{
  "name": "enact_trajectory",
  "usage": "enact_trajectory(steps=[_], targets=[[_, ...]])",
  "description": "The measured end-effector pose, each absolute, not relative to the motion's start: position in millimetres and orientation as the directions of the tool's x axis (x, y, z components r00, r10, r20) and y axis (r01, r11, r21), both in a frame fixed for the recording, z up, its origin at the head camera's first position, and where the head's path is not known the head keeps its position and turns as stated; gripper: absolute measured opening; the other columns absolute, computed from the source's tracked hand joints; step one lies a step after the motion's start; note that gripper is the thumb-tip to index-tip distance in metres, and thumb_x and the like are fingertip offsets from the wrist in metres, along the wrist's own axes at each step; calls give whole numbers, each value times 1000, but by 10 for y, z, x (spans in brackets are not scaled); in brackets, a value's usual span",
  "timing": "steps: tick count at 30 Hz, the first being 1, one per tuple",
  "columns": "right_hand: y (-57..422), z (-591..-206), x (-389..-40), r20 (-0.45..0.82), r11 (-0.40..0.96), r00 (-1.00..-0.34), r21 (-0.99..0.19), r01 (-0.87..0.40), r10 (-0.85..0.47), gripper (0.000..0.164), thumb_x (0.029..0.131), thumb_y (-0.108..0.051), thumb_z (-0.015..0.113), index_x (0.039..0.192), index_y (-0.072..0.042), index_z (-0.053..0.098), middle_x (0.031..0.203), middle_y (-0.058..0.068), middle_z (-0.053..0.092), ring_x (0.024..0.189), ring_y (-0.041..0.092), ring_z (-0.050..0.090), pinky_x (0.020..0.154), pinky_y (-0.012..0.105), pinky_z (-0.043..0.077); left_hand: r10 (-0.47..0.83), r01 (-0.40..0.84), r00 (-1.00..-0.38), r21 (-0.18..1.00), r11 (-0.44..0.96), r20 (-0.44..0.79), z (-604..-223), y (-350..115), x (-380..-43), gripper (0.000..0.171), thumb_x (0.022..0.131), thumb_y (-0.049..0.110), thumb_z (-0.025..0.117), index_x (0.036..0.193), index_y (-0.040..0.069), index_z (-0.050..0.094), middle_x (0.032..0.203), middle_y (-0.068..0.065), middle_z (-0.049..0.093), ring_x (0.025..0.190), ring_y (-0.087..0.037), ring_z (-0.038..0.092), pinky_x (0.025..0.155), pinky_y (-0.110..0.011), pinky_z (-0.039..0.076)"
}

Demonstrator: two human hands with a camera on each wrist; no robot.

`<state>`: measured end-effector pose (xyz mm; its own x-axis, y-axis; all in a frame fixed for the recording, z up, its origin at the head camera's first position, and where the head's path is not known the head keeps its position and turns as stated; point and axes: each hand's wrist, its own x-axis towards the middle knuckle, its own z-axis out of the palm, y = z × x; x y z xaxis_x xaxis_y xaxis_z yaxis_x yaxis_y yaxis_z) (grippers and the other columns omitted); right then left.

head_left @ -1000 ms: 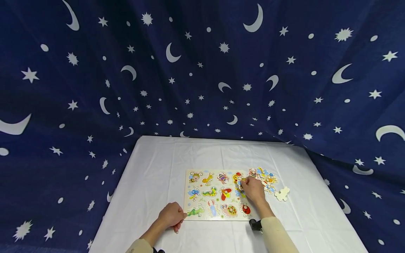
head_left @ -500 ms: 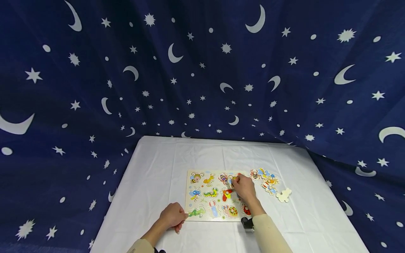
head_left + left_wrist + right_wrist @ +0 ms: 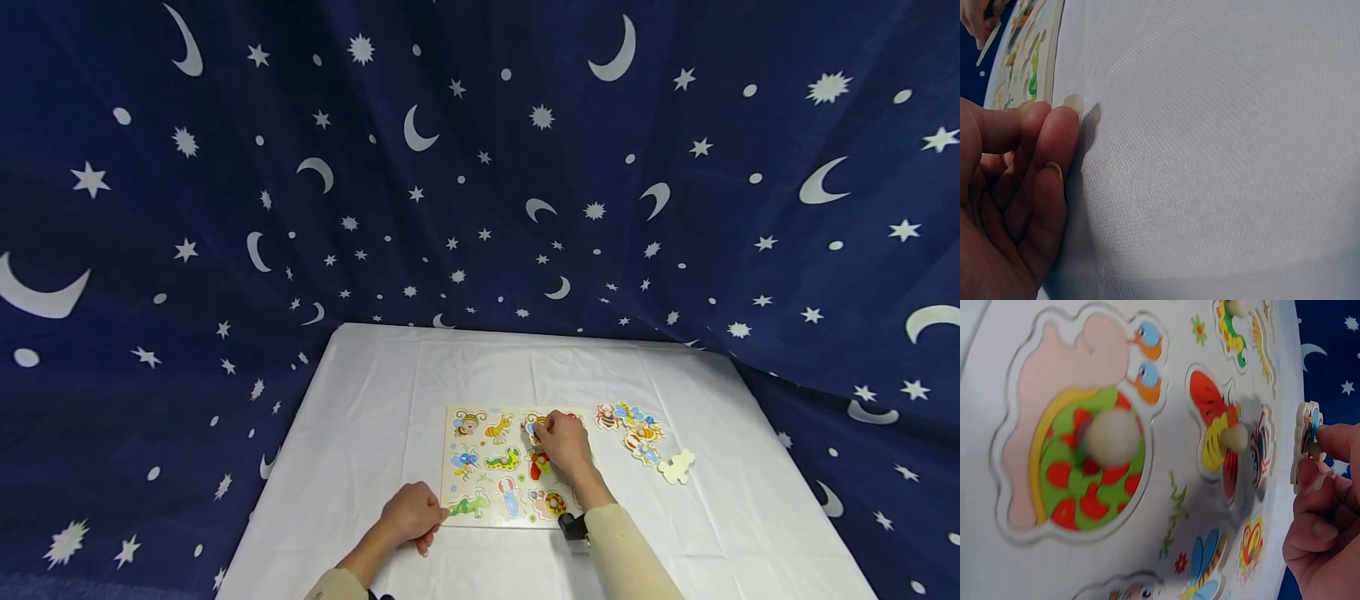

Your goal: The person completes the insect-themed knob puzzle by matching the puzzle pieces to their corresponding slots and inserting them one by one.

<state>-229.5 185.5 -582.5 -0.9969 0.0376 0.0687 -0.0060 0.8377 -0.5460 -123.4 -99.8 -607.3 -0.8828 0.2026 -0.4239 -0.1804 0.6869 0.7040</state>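
Observation:
My right hand (image 3: 564, 442) pinches an insect puzzle piece (image 3: 1302, 440) by its small round knob. In the right wrist view the piece is tilted edge-on, raised off the wooden puzzle board (image 3: 480, 486); from above it looks like a striped bee, held over the board's top row. At the near left corner of the board, my left hand (image 3: 411, 510) pinches the edge with thumb and curled fingers (image 3: 1057, 137). Seated in the board are a pink snail piece (image 3: 1107, 350) and a red winged insect piece (image 3: 1213, 434), each with a knob. My right hand covers some board pictures.
A cluster of loose insect pieces (image 3: 641, 433) lies right of the board. Closer to me is a pale piece (image 3: 677, 467), plain side up. White cloth (image 3: 360, 433) covers the table, with a dark blue star-patterned curtain (image 3: 450, 167) behind.
My right hand has carried the bee piece leftward across the board's top row. My left hand stays at the corner, and the view has shifted slightly.

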Motion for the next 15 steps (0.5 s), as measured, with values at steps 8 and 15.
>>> enact_trajectory(steps=[8,15], targets=[[1672,-5865,-2293,94,811,-996,-581,-62,-8,24,84,-29,64,69,-15,53,53,-3,48,43,12,41,42,25,31,206,-175,-885,707,685,-418,-6066,-1009,-1219,35,85,24,62,53,10,58,41,1,56,33,-13,56,34,-23,42],[1473,-5848,-2305,47,807,-998,-587,-67,-48,26,86,-32,63,70,-15,53,52,-3,50,39,12,41,38,26,32,220,-166,-884,717,677,-412,-6058,-1013,-1219,34,85,25,63,55,8,60,42,0,57,33,-13,56,34,-23,42]])
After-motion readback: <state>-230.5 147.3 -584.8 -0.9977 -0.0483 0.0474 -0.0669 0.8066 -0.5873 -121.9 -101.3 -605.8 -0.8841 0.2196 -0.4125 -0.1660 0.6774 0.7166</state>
